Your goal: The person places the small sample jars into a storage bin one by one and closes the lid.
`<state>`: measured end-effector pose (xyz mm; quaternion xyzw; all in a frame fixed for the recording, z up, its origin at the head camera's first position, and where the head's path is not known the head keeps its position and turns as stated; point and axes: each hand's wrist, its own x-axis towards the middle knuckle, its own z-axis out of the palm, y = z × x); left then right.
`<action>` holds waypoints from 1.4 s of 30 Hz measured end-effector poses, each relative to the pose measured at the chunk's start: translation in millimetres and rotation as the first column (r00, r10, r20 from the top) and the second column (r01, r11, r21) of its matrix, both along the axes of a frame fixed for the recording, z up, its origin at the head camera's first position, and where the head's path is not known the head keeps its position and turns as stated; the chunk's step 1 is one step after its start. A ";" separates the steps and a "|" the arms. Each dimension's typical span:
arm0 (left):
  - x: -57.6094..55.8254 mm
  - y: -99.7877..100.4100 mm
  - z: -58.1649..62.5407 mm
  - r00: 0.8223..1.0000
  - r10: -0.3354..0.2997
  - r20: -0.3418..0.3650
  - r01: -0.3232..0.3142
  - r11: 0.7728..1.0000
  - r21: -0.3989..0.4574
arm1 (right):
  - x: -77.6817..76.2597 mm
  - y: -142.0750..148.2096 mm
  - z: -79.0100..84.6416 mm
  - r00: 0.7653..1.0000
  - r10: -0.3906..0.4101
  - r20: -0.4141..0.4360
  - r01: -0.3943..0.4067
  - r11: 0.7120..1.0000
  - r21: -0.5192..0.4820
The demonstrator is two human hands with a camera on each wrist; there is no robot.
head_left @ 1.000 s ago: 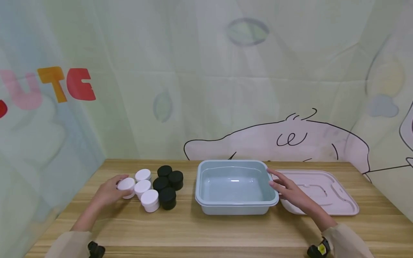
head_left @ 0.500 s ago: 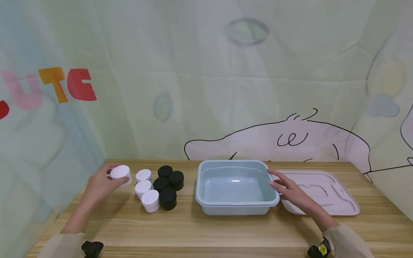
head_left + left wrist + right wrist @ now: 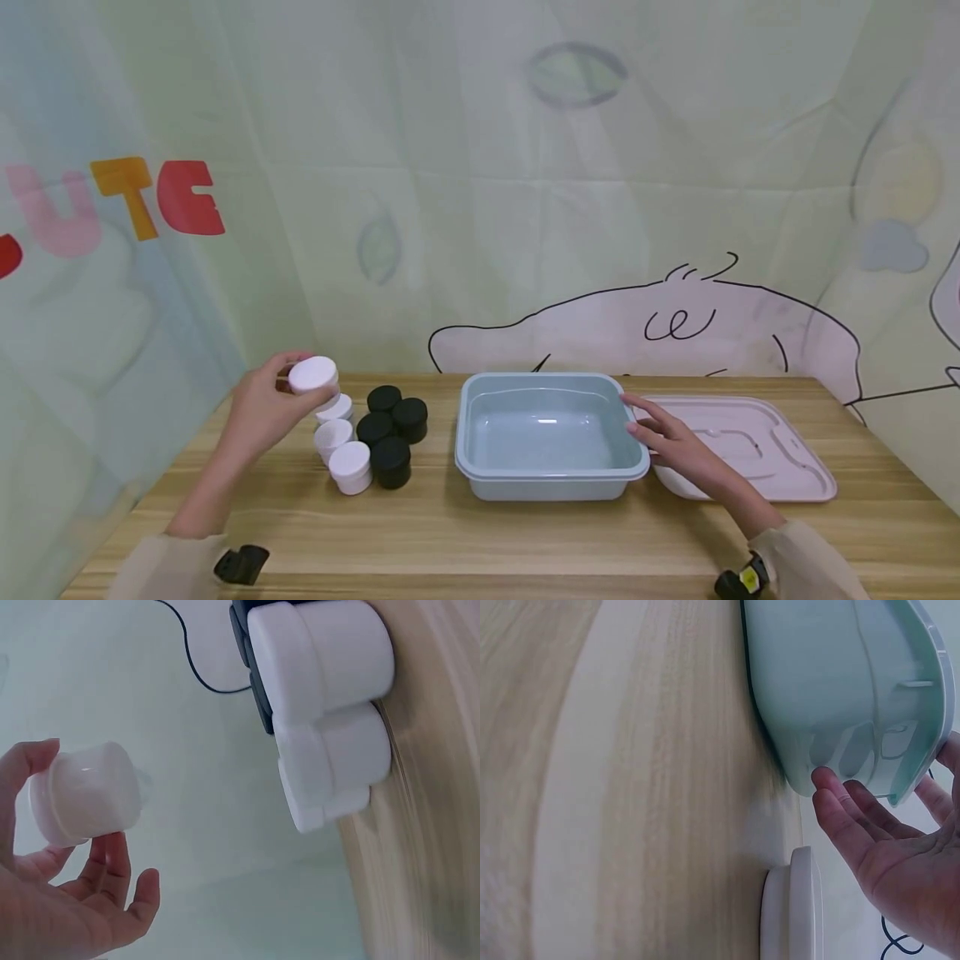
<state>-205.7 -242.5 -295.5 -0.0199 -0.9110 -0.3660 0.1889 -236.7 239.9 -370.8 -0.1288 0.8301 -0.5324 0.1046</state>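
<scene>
My left hand holds a small white lidded jar between thumb and fingers, raised above the table. In the left wrist view the jar hangs well apart from the white jars standing on the wood. Those white jars stand close together beside several black-lidded jars. At the right side of a light blue plastic tub, my right hand grips the rim. Its thumb lies over the edge and its other fingers are against the outer wall.
A pale pink lid lies flat on the wooden table, to the right of the tub. Behind the table hangs a printed cloth backdrop. A dark cable shows in the left wrist view.
My left hand has lifted the leftmost white jar off the table, first up and left, then up and right over the other white jars. My right hand and the tub stay put.
</scene>
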 end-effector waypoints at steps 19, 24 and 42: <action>-15.1 94.9 -3.7 0.970 -0.237 -0.050 0.242 0.959 0.145 | -0.7 0.2 -6.2 0.998 -0.051 0.037 0.051 0.999 -0.015; -18.1 120.6 -5.6 0.957 -0.286 -0.039 0.289 0.946 0.146 | -0.9 -0.1 -3.8 0.998 -0.048 0.041 0.049 0.999 -0.011; -23.1 204.9 -29.5 0.886 -0.464 0.019 0.460 0.882 0.098 | 0.5 -2.2 1.6 0.999 -0.027 0.027 0.027 1.000 -0.016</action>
